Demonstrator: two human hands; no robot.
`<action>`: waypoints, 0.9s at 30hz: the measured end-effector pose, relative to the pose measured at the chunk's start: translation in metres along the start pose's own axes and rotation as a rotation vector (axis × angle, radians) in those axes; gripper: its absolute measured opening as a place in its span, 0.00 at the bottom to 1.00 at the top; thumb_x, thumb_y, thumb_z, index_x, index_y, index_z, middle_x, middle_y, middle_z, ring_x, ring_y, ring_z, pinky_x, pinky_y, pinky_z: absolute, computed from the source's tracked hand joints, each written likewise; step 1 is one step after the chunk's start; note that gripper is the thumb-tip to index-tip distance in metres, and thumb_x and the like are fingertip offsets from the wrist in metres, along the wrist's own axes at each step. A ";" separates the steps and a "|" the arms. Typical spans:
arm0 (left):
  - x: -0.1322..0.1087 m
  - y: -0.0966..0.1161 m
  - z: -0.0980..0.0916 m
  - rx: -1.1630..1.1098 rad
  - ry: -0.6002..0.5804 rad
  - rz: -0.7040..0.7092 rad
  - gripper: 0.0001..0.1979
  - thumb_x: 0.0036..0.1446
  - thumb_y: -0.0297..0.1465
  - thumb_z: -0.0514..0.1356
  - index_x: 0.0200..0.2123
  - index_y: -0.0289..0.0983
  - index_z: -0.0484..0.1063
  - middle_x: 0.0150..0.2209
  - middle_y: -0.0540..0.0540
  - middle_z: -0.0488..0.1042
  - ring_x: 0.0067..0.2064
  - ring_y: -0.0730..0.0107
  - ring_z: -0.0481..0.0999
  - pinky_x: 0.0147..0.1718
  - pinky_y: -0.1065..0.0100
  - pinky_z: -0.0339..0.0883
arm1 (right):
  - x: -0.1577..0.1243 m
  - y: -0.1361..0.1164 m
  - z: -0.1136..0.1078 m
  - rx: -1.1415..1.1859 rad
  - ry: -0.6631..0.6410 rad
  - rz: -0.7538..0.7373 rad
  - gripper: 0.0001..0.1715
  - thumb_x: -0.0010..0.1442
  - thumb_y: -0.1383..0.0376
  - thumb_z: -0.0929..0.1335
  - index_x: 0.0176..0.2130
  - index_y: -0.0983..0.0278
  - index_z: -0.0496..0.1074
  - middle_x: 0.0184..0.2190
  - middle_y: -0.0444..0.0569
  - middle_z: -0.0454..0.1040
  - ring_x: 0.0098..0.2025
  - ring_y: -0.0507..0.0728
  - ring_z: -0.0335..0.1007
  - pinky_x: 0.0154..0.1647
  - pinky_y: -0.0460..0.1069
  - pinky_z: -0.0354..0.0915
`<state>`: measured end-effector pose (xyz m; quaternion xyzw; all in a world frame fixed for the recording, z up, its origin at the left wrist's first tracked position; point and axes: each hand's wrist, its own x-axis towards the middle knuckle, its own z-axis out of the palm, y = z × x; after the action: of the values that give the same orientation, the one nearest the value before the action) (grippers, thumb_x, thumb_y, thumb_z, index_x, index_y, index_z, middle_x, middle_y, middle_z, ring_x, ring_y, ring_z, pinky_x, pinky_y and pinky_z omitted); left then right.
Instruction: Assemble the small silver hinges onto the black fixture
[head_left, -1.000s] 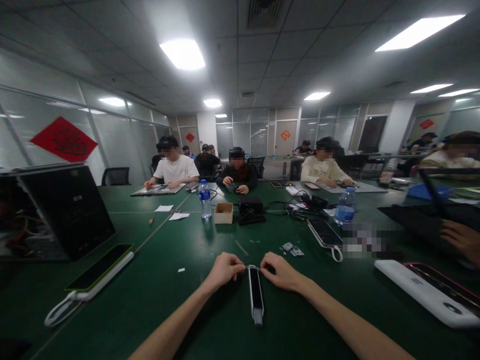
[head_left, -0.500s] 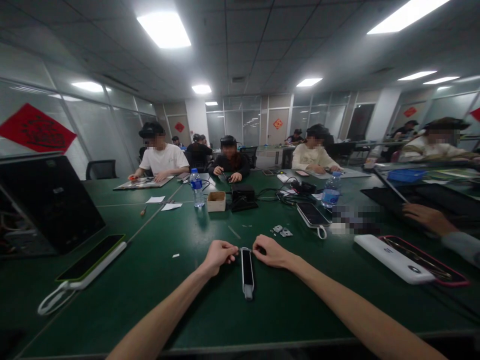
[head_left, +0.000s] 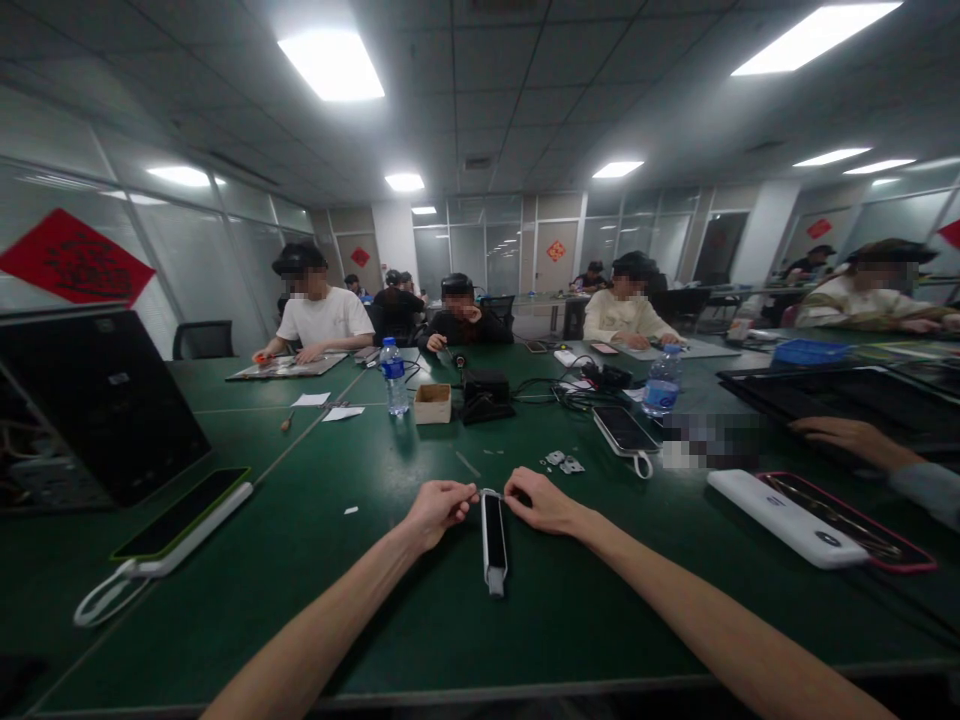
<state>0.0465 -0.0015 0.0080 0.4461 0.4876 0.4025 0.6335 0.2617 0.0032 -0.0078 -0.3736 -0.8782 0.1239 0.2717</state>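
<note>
A slim device with a black face and pale edges (head_left: pixel 494 540) lies lengthwise on the green table (head_left: pixel 420 620), its grey end toward me. At its far end, on the left side, is my left hand (head_left: pixel 442 510), with thumb and forefinger pinched together. My right hand (head_left: pixel 541 500) is curled at the right of the same end, its fingertips close to the device's edge. Whatever lies between the fingertips of either hand is too small to make out. Small silvery pieces (head_left: pixel 564 462) lie beyond my right hand.
Beyond my hands stand a small open box (head_left: pixel 433 404), a black device (head_left: pixel 485 393) and two bottles (head_left: pixel 393 376). A phone (head_left: pixel 625 430) and a white power bank (head_left: pixel 787 520) lie to the right, near another person's hand (head_left: pixel 859 438). A computer case (head_left: pixel 97 400) stands left.
My hands have hardly moved. The other person's hand at the right has lowered and the thin panel there now lies flatter. The person across has raised a hand to the face.
</note>
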 end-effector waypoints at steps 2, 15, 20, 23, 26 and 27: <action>0.000 0.001 0.002 -0.065 -0.023 -0.018 0.09 0.55 0.26 0.63 0.24 0.28 0.72 0.21 0.49 0.71 0.18 0.86 0.63 0.17 0.83 0.60 | 0.000 0.001 0.001 0.002 0.008 -0.012 0.05 0.59 0.68 0.63 0.33 0.66 0.67 0.32 0.48 0.67 0.33 0.53 0.62 0.35 0.48 0.62; -0.006 0.007 0.003 -0.208 -0.110 -0.017 0.02 0.56 0.22 0.62 0.30 0.28 0.74 0.28 0.45 0.75 0.21 0.85 0.67 0.18 0.84 0.62 | 0.001 0.002 -0.001 0.168 0.073 0.132 0.06 0.61 0.66 0.62 0.34 0.65 0.68 0.32 0.46 0.68 0.33 0.52 0.62 0.34 0.48 0.61; -0.004 0.003 0.001 -0.151 -0.140 0.083 0.04 0.52 0.25 0.65 0.31 0.29 0.74 0.30 0.46 0.75 0.21 0.85 0.66 0.19 0.82 0.60 | 0.004 -0.001 -0.003 0.366 0.099 0.240 0.10 0.60 0.61 0.64 0.34 0.65 0.69 0.31 0.46 0.69 0.33 0.52 0.64 0.35 0.48 0.63; 0.002 -0.004 -0.002 -0.078 -0.156 0.224 0.11 0.47 0.31 0.69 0.32 0.31 0.74 0.29 0.47 0.76 0.22 0.83 0.67 0.21 0.79 0.60 | 0.007 -0.001 0.002 0.734 0.072 0.366 0.17 0.57 0.54 0.67 0.34 0.66 0.68 0.28 0.45 0.69 0.30 0.52 0.66 0.32 0.48 0.64; 0.004 -0.010 -0.003 0.001 -0.202 0.350 0.16 0.44 0.36 0.70 0.32 0.31 0.75 0.28 0.47 0.76 0.22 0.81 0.67 0.21 0.78 0.59 | 0.010 0.000 0.010 1.010 0.087 0.501 0.22 0.51 0.50 0.70 0.34 0.66 0.67 0.27 0.43 0.69 0.28 0.51 0.67 0.30 0.46 0.63; 0.004 -0.011 -0.003 0.025 -0.219 0.380 0.16 0.44 0.37 0.69 0.31 0.30 0.75 0.27 0.47 0.76 0.22 0.81 0.67 0.22 0.77 0.59 | 0.010 0.001 0.013 1.059 0.102 0.537 0.23 0.49 0.50 0.71 0.34 0.66 0.67 0.27 0.43 0.69 0.28 0.50 0.67 0.30 0.46 0.63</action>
<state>0.0455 -0.0006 -0.0036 0.5787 0.3279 0.4576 0.5900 0.2492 0.0111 -0.0147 -0.4018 -0.5573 0.5913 0.4223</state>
